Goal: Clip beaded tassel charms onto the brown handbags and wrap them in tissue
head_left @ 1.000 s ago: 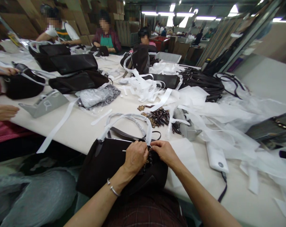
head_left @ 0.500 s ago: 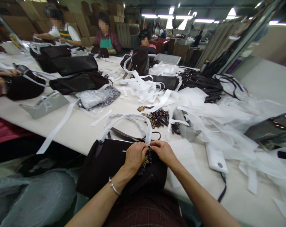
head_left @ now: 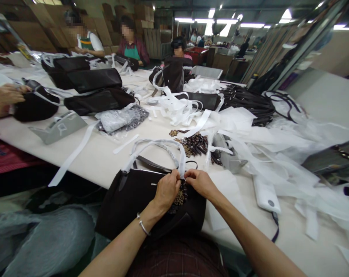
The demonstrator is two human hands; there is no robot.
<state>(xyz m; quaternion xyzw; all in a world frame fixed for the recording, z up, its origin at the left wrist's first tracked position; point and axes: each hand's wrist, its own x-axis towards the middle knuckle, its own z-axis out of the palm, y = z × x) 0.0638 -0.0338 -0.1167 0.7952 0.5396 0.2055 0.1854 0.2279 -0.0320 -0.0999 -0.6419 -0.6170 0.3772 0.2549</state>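
A dark brown handbag [head_left: 128, 204] rests against my lap at the table's edge, its handles [head_left: 163, 143] wrapped in white film and standing up. A leopard-print charm with dark tassels [head_left: 180, 197] hangs on its front, below the base of the right handle. My left hand [head_left: 168, 190] is closed, pinching the top of this charm close to the handle base. Right beside it, my right hand [head_left: 200, 184] is closed in a pinch of thumb and forefinger. What lies between those right fingertips is too small to make out.
Beyond the bag lies a pile of similar charms [head_left: 194, 144]. Tape dispensers [head_left: 59, 127], white strips [head_left: 73, 154], more dark bags [head_left: 93, 80] and a white device with a cord [head_left: 267, 196] are on the table. A co-worker's hand [head_left: 7, 96] holds a bag at left.
My hands stay pinched at the handle base with only slight shifts, and more of the charm shows. The co-worker's hand at left has moved up on its bag.
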